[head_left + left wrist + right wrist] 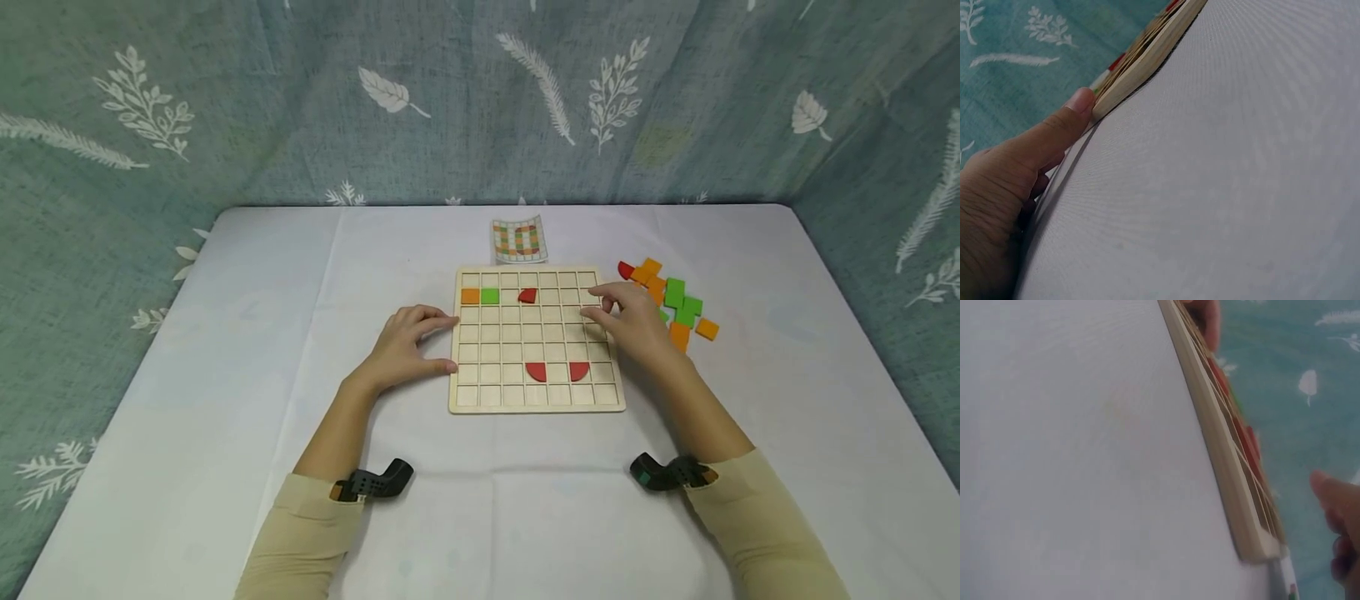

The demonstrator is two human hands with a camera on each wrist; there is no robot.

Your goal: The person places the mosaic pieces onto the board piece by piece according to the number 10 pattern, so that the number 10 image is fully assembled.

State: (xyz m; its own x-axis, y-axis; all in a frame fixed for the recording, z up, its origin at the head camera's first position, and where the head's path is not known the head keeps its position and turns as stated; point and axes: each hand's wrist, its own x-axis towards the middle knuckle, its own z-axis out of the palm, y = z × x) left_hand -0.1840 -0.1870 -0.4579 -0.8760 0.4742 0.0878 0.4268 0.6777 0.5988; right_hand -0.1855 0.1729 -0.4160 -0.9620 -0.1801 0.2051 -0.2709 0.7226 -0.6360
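A wooden grid board lies on the table. My left hand rests at its left edge, thumb and index finger spread apart against the rim; in the left wrist view the thumb meets the board's side. Over the board's right part is my right hand, thumb and index finger apart with nothing visible between them. An orange square tile and a green square tile sit side by side in the upper left cells. A red curved tile lies near the top, two red quarter-round tiles lower down.
Beyond the board lies a small pattern card with coloured squares. To the right, partly behind my right hand, is a loose group of green tiles, orange tiles and a red tile. A leaf-patterned curtain hangs behind the white-covered table.
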